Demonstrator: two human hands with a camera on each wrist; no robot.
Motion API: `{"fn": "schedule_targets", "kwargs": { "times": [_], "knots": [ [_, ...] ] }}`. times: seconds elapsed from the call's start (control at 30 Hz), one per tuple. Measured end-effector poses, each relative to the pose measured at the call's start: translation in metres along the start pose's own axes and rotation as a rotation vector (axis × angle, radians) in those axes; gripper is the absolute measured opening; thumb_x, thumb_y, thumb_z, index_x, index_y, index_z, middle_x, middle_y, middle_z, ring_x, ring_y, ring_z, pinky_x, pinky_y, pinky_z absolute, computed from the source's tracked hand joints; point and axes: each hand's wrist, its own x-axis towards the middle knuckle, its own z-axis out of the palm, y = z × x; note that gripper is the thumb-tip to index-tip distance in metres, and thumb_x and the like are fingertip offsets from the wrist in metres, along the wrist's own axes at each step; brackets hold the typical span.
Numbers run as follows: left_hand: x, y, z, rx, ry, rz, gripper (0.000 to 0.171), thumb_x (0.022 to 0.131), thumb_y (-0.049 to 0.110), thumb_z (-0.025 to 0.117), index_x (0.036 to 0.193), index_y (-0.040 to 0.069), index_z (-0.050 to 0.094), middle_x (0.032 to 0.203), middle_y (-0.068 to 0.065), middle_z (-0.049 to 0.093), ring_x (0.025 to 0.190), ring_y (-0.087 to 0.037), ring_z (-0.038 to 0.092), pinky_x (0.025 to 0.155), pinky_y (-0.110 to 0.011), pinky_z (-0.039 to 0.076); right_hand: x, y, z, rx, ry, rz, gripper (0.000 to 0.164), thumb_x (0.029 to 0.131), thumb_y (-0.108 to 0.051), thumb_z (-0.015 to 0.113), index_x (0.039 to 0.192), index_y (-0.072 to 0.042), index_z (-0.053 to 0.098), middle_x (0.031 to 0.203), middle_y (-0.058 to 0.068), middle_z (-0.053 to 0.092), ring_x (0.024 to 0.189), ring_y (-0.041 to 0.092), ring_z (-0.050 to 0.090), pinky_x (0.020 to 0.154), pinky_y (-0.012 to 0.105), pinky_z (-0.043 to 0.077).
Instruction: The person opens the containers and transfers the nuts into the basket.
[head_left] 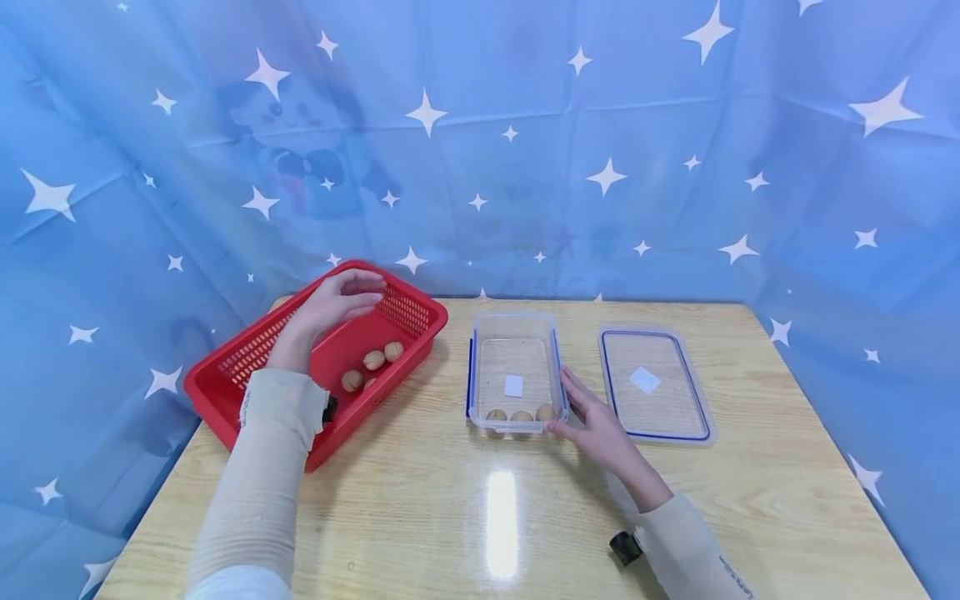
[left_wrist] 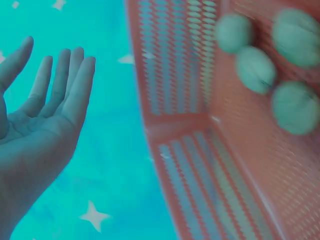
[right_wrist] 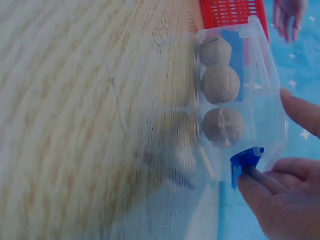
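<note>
My left hand (head_left: 330, 308) hovers over the red plastic basket (head_left: 438, 317), its fingers apart and holding nothing; in the left wrist view the hand (left_wrist: 50, 115) appears beside the basket's perforated wall. Several walnuts (head_left: 374, 360) lie on the basket floor, towards its right side. My right hand (head_left: 600, 429) holds the near right corner of a clear storage container (head_left: 480, 358), thumb at the front rim and fingers along the right side, near a blue latch (right_wrist: 246, 159). Three walnuts (right_wrist: 221, 84) sit in a row inside the container, along its near wall.
A clear lid (head_left: 652, 392) with a blue seal lies flat on the wooden table (head_left: 405, 517), right of the container. Behind the table hangs a blue curtain (head_left: 495, 167) with white stars. The basket stands at the table's left edge.
</note>
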Motion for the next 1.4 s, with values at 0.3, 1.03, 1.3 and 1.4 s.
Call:
{"fn": "schedule_targets", "kwargs": {
  "times": [0.3, 1.03, 1.3, 1.4],
  "knots": [
    [0.006, 0.044, 0.036, 0.036, -0.030, 0.051, 0.055, 0.093, 0.028, 0.069, 0.143, 0.019, 0.049, 0.146, -0.007, 0.052, 0.133, -0.026, 0.051, 0.111, -0.047, 0.046, 0.000, 0.002, 0.001, -0.006, 0.007, 0.009, 0.087, 0.089, -0.015, 0.074, 0.155, 0.004, 0.021, 0.164, 0.025, 0.012, 0.147, 0.045, 0.027, 0.114, 0.044, 0.031],
    [0.026, 0.013, 0.198, -0.291, -0.418, 0.049, 0.045, 0.100, 0.014, 0.059, 0.141, 0.001, 0.049, 0.146, -0.016, 0.051, 0.135, -0.033, 0.051, 0.109, -0.042, 0.048, 0.000, -0.001, 0.003, 0.030, 0.000, 0.012, 0.088, 0.090, -0.020, 0.073, 0.156, 0.004, 0.020, 0.164, 0.026, 0.011, 0.148, 0.045, 0.024, 0.116, 0.046, 0.028],
    [0.023, 0.003, 0.236, -0.172, -0.546, -0.020, 0.042, 0.099, 0.019, 0.059, 0.138, 0.005, 0.052, 0.137, -0.011, 0.056, 0.125, -0.026, 0.058, 0.108, -0.041, 0.048, -0.001, 0.001, 0.003, 0.024, -0.006, 0.007, 0.089, 0.090, -0.021, 0.073, 0.156, 0.004, 0.019, 0.165, 0.025, 0.010, 0.147, 0.044, 0.028, 0.115, 0.045, 0.029],
    [0.025, -0.002, 0.246, -0.082, -0.604, -0.012, 0.042, 0.095, 0.016, 0.063, 0.135, 0.003, 0.054, 0.134, -0.011, 0.058, 0.116, -0.018, 0.059, 0.103, -0.031, 0.048, -0.001, 0.001, 0.003, 0.017, -0.003, 0.002, 0.088, 0.090, -0.021, 0.074, 0.155, 0.004, 0.020, 0.164, 0.025, 0.011, 0.146, 0.043, 0.030, 0.114, 0.045, 0.031]
  ]
}}
